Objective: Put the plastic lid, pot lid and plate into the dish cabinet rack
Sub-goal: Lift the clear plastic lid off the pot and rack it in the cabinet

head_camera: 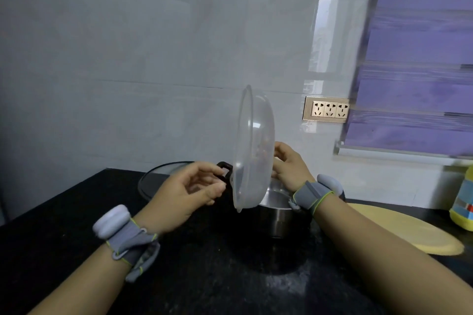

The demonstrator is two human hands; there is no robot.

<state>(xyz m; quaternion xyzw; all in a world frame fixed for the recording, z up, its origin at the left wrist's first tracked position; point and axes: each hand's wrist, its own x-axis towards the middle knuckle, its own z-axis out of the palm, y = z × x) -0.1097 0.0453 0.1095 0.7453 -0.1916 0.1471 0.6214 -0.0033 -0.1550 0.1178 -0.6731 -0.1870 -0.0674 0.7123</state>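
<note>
Fingers of right hand [289, 169]: grasping upright plastic lid [253, 151] at its 3 o'clock.
Fingers of left hand [189, 186]: half-curled at pot handle [225, 167]; grip unclear.

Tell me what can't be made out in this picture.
Head view throughout:
- Fingertips of the right hand: behind the cloudy plastic lid, so the grip is unclear.
- Whether the left hand touches the black pot handle: blurred and overlapping.
- Inside of the pot: screened by the lid.
- The yellow bottle: cut off by the right edge.
- The dish cabinet rack: out of frame.
</note>
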